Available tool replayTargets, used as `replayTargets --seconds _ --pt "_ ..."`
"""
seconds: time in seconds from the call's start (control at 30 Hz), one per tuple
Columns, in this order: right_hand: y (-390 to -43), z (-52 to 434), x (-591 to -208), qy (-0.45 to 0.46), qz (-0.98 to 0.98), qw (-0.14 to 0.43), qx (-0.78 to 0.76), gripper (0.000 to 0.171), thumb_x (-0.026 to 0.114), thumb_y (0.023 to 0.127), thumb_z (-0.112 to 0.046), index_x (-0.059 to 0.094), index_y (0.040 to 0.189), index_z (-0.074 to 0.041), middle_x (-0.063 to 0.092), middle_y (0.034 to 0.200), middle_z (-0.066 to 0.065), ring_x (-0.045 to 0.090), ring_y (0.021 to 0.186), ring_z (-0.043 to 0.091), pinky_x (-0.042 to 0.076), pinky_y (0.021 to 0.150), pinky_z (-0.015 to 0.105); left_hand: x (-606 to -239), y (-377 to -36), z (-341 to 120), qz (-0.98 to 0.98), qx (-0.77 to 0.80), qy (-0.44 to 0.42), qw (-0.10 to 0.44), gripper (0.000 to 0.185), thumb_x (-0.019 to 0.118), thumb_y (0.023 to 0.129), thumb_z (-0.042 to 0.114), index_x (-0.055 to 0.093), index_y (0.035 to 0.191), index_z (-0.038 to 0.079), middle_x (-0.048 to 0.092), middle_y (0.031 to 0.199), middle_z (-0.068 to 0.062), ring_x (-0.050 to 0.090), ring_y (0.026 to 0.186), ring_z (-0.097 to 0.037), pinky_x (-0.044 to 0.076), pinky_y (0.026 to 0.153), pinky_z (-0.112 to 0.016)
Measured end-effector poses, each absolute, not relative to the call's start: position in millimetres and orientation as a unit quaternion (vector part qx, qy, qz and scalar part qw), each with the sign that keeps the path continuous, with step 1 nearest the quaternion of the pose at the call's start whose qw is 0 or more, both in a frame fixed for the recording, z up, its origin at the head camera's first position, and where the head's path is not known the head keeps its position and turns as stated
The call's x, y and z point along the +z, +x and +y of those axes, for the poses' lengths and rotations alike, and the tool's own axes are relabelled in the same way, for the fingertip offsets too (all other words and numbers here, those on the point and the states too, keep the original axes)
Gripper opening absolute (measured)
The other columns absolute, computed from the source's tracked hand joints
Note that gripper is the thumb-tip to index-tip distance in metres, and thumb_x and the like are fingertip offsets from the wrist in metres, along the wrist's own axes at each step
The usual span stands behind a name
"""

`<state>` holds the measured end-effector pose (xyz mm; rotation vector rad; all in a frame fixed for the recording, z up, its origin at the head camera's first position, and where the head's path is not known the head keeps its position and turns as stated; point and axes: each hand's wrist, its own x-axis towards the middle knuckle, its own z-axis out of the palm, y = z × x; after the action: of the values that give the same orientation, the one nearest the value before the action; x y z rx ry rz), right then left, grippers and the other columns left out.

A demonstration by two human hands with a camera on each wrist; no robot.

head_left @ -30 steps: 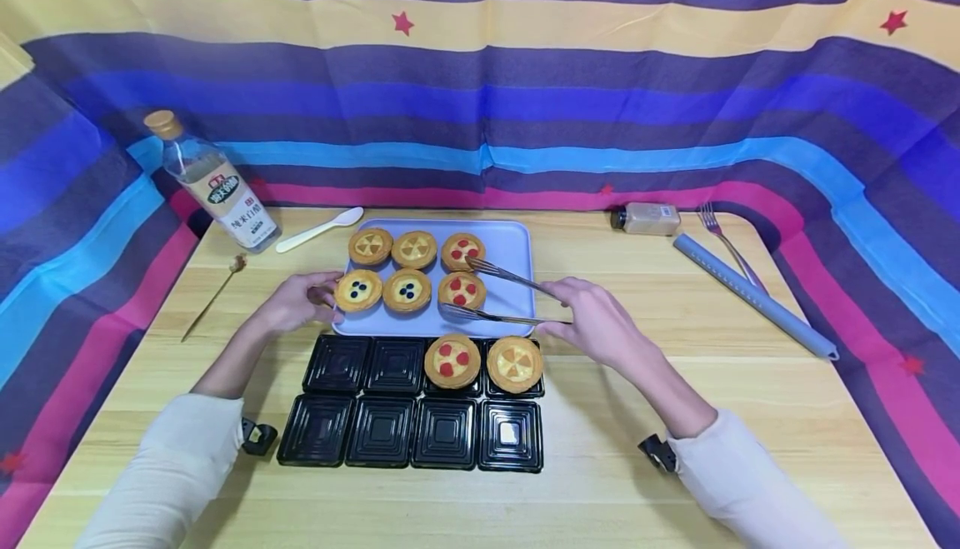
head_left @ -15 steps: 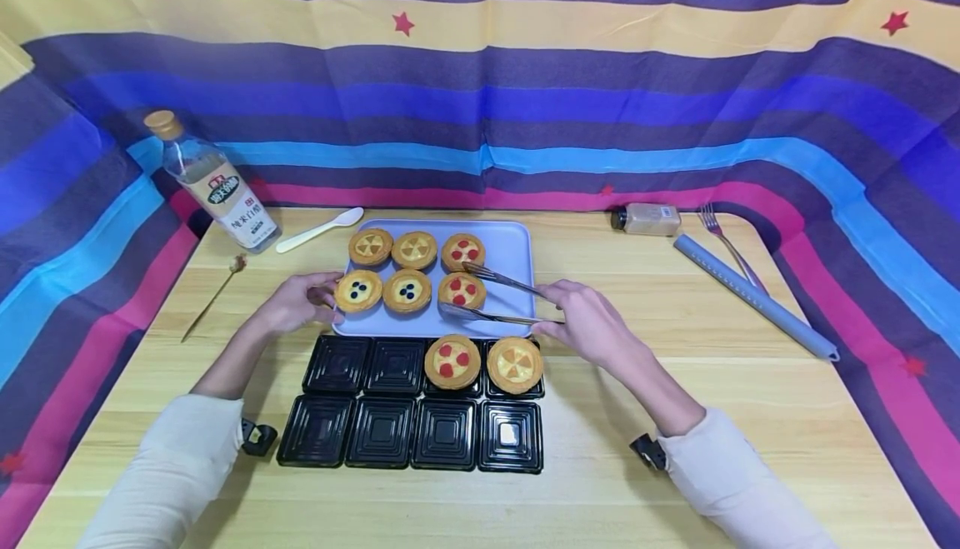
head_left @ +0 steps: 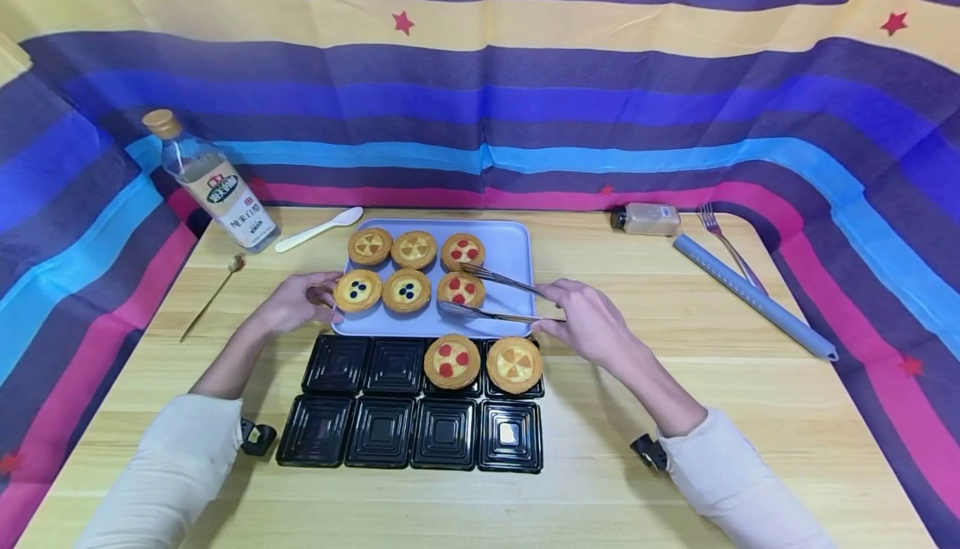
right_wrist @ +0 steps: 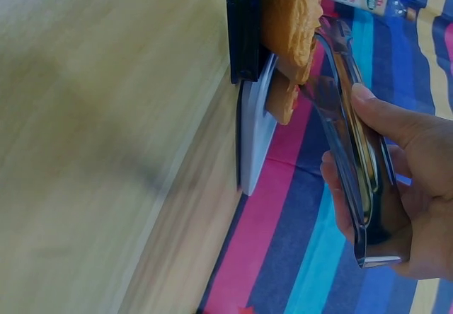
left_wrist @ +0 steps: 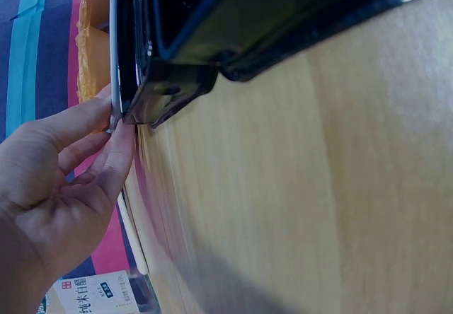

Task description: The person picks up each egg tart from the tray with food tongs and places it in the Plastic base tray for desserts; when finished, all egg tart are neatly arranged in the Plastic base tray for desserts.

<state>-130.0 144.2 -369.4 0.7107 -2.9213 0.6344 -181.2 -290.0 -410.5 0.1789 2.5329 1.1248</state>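
Note:
My left hand (head_left: 295, 304) pinches the left edge of a lavender tray (head_left: 502, 237) between thumb and fingers. In my right hand (head_left: 596, 322) is a pair of metal tongs (right_wrist: 361, 165), spread apart. Their tips reach either side of the front tart with red berries (head_left: 461, 292), the upper tip overlapping the red-berry tart behind (head_left: 463, 251). To the left on the tray sit blueberry tarts (head_left: 407, 291) and tarts with brown wedge toppings (head_left: 414, 249). Nearer, one red-berry tart (head_left: 452, 361) and one wedge-topped tart (head_left: 515, 364) rest on black square plastic trays (head_left: 380, 431).
Back left stands a vinegar bottle (head_left: 221, 187), with a white spoon (head_left: 320, 230) and a thin stick (head_left: 213, 299) close by. At the right lie a small seasoning jar (head_left: 650, 219), a fork (head_left: 731, 249) and a grey-blue bar (head_left: 753, 296). Striped cloth (head_left: 480, 107) walls the table.
My right hand shifted slightly left with the tongs early on, their upper tip coming a little nearer the front red-berry tart. The left hand and the tarts have stayed put.

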Motion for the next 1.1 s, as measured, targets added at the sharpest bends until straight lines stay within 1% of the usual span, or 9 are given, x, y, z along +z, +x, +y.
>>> replayTargets --seconds 0.33,0.67,0.9,1.1 --pt "-126.1 144.1 -361.8 0.244 -0.947 0.048 0.206 0.055 0.078 0.076 -0.029 0.062 0.123 -0.005 0.069 0.111 0.012 0.067 0.091 0.028 0.057 0.079 0.042 -411.5 -180.2 -289.8 0.895 0.401 0.063 0.183 0.082 0.076 0.074 0.007 0.033 0.143 -0.007 0.057 0.118 -0.024 0.059 0.093 -0.02 0.052 0.072 -0.019" --pt "-111.5 135.4 -351.2 0.271 -0.938 0.067 0.207 0.054 0.077 0.077 -0.03 0.063 0.123 -0.005 0.067 0.116 0.014 0.065 0.104 0.03 0.055 0.087 0.042 -411.6 -180.1 -291.0 0.893 0.407 0.062 0.184 0.082 0.075 0.075 0.006 0.033 0.143 -0.007 0.058 0.117 -0.024 0.059 0.092 -0.016 0.052 0.073 -0.019" --pt "-100.3 125.5 -343.2 0.286 -0.933 0.056 0.21 0.055 0.077 0.077 -0.031 0.062 0.124 -0.005 0.065 0.12 0.016 0.063 0.109 0.032 0.054 0.09 0.042 -411.0 -180.3 -290.4 0.892 0.408 0.064 0.187 0.082 0.076 0.075 0.007 0.032 0.143 -0.008 0.058 0.117 -0.024 0.059 0.092 -0.016 0.052 0.074 -0.019" --pt "-94.3 117.3 -343.8 0.302 -0.929 0.056 0.206 0.053 0.076 0.079 -0.032 0.063 0.123 -0.005 0.067 0.118 0.013 0.064 0.107 0.028 0.055 0.088 0.039 -410.8 -181.4 -290.6 0.891 0.408 0.064 0.187 0.084 0.077 0.074 0.008 0.031 0.143 -0.007 0.058 0.117 -0.024 0.059 0.093 -0.017 0.052 0.074 -0.019"
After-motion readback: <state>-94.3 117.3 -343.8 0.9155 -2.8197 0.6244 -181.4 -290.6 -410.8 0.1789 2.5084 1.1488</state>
